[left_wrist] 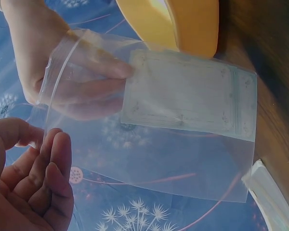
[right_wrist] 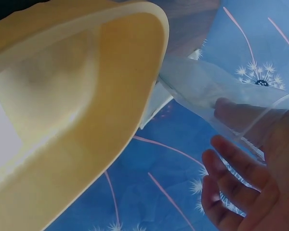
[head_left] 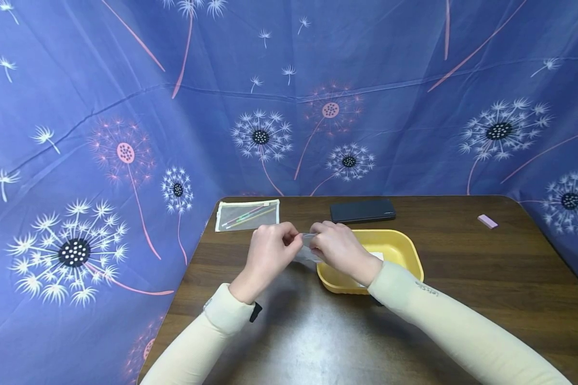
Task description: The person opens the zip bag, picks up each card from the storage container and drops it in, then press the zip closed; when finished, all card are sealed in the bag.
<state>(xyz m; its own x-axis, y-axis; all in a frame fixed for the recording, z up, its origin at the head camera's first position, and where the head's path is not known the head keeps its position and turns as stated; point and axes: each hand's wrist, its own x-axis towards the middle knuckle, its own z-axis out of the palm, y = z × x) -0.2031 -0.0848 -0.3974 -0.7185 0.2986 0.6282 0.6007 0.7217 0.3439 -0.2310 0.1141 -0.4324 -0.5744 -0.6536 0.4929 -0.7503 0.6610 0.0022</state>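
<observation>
A clear zip bag [left_wrist: 164,159] is held between my two hands, with a pale rectangular card [left_wrist: 178,91] with a printed border inside it. My left hand [head_left: 272,248] pinches the bag near its zip strip [left_wrist: 62,77]. Past that strip, my right hand [head_left: 339,248] reaches with fingers seen through the clear plastic, one fingertip at the card's near edge, gripping there. In the right wrist view its lower fingers [right_wrist: 236,187] curl loosely below the bag. Just right of the bag stands a yellow basin [head_left: 404,251] with something white in it, partly hidden by my right hand.
A clear pouch [head_left: 248,216] with white edges and pencils lies at the table's back left. Behind the basin rests a dark case [head_left: 363,210]. A pink eraser [head_left: 487,221] sits at the right. Patterned blue cloth [head_left: 289,133] hangs behind the brown table [head_left: 486,294].
</observation>
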